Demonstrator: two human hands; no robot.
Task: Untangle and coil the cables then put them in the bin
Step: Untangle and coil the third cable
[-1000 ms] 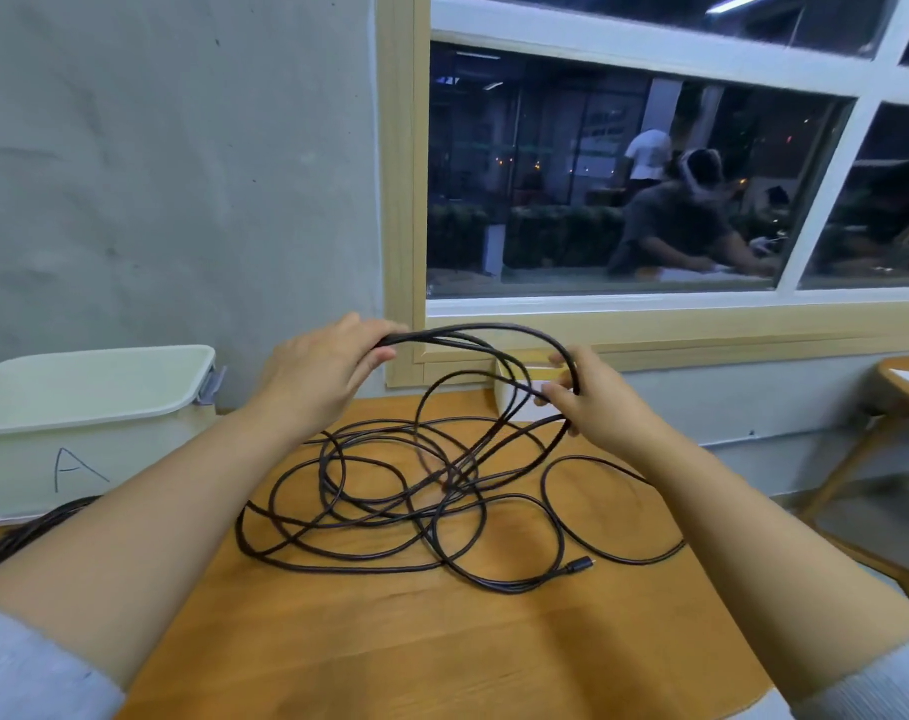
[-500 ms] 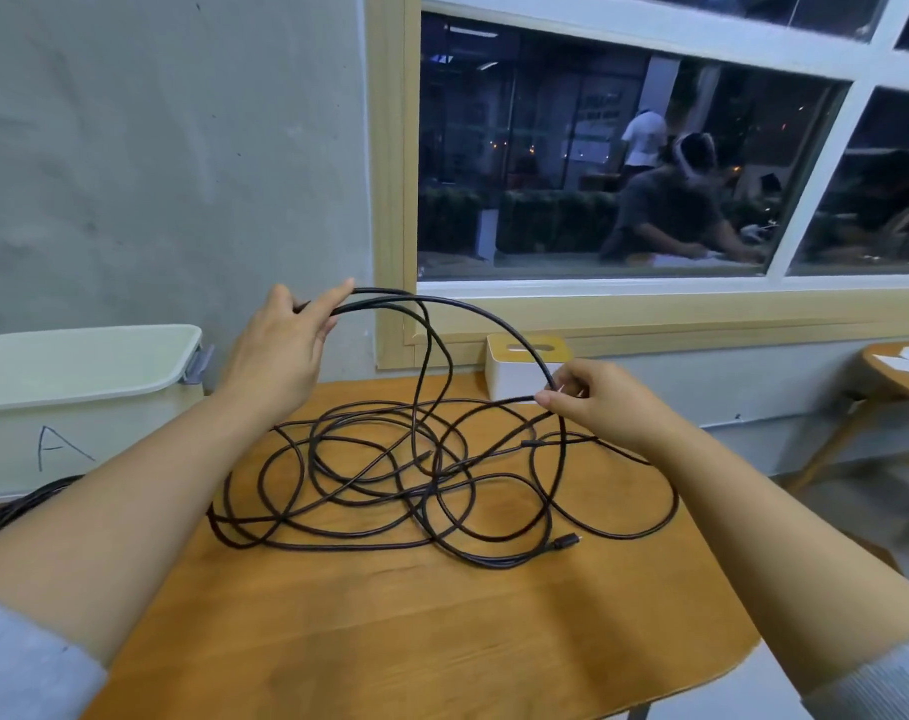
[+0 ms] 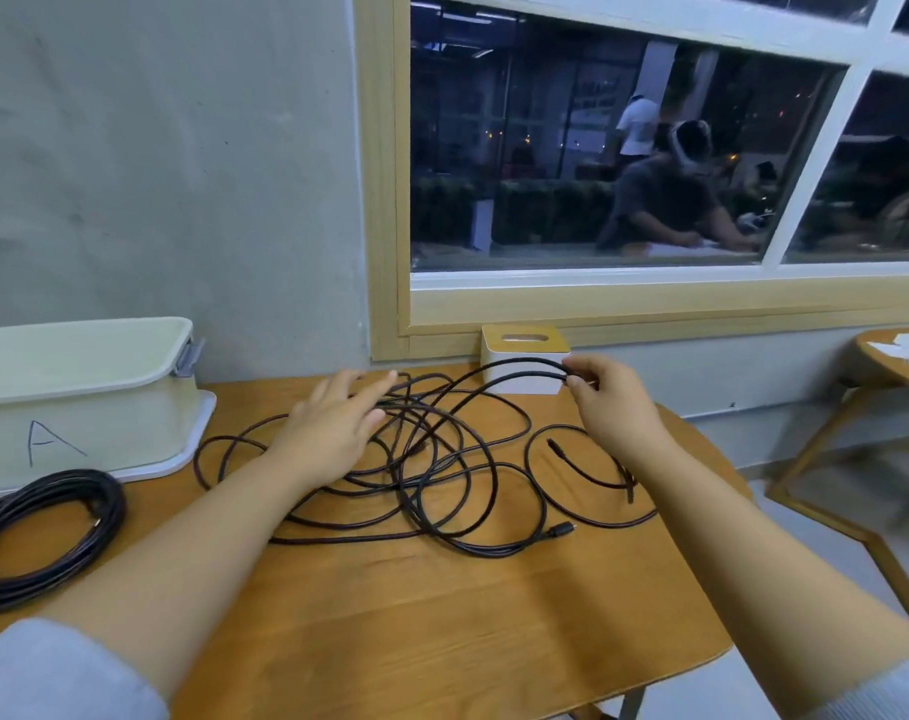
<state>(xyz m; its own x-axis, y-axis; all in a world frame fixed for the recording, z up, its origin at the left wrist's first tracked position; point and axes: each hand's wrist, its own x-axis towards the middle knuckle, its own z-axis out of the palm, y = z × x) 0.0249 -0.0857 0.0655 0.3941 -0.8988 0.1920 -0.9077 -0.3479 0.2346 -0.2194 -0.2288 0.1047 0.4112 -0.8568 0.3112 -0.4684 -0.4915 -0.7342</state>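
A tangle of thin black cable [image 3: 442,475] lies in loose loops on the wooden table [image 3: 442,626]. My right hand [image 3: 613,402] pinches a doubled strand lifted off the heap, near the table's back edge. My left hand [image 3: 333,423] is flat with straight fingers on the left part of the tangle. One plug end [image 3: 561,531] lies at the front of the heap. A second black cable [image 3: 42,532], coiled in a ring, rests at the table's left edge. The pale bin [image 3: 83,392], marked with a letter A, stands at the back left.
A small white box with a wooden top [image 3: 525,356] stands against the wall behind my right hand. The wall and window frame close the far side. Another wooden table [image 3: 894,366] is at the right, across a gap of floor.
My left hand has let go of the raised loop and come down flat onto the tangle. My right hand keeps its pinch. The view has dropped and now shows the coiled cable at left.
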